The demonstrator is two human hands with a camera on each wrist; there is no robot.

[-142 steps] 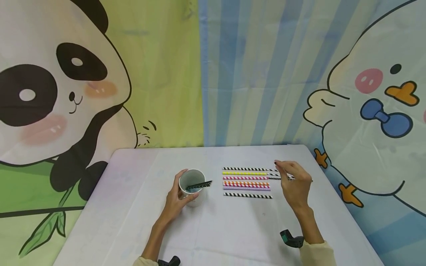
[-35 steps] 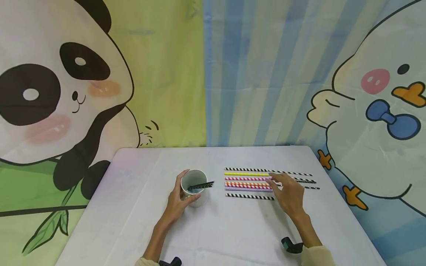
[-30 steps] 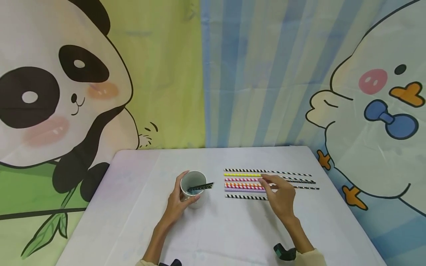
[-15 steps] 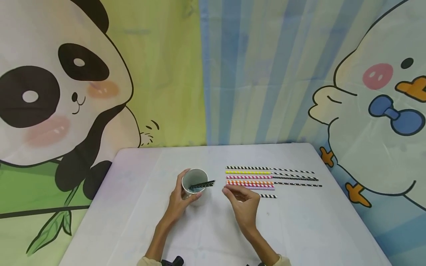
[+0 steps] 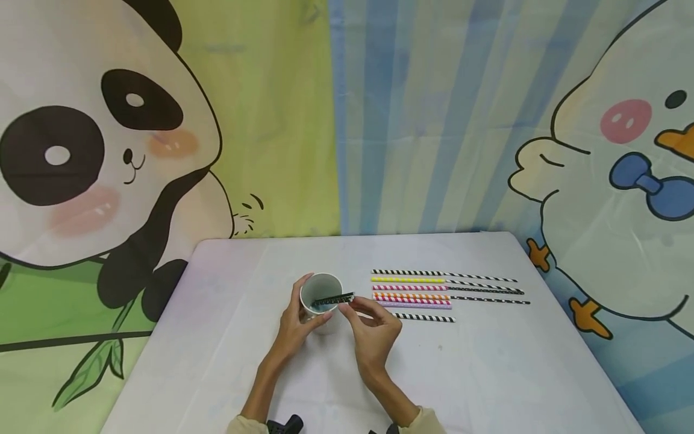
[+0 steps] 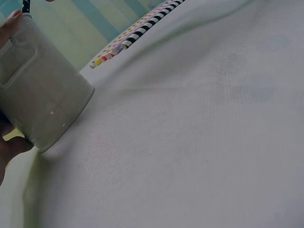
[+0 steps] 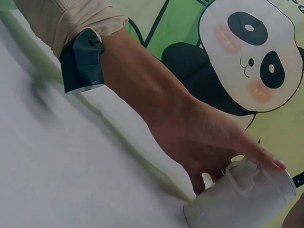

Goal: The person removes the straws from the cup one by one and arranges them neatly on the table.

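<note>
A white mug (image 5: 321, 289) stands a little tilted on the white table, its handle (image 7: 240, 178) toward the person. My left hand (image 5: 295, 316) grips it round the side, thumb near the rim. Several black straws (image 5: 333, 299) with pale specks lean inside the mug, their ends sticking out over the right rim. My right hand (image 5: 376, 331) is beside those ends, thumb and forefinger close to them. In the left wrist view one fingertip (image 6: 50, 0) shows at the top edge, apart from the dark straw (image 6: 26, 5).
Right of the mug lie paper straws in rows: black-and-white striped (image 5: 406, 272), yellow (image 5: 406, 279), pink (image 5: 409, 288), orange (image 5: 410, 296), lilac (image 5: 412, 305) and another striped one (image 5: 425, 317). Several thin black patterned straws (image 5: 490, 300) continue the rows rightward.
My right hand, earlier pinching something small at the right of the rows, has let go and moved left to the mug. Another black straw now lies at the right. The left hand still holds the mug.
</note>
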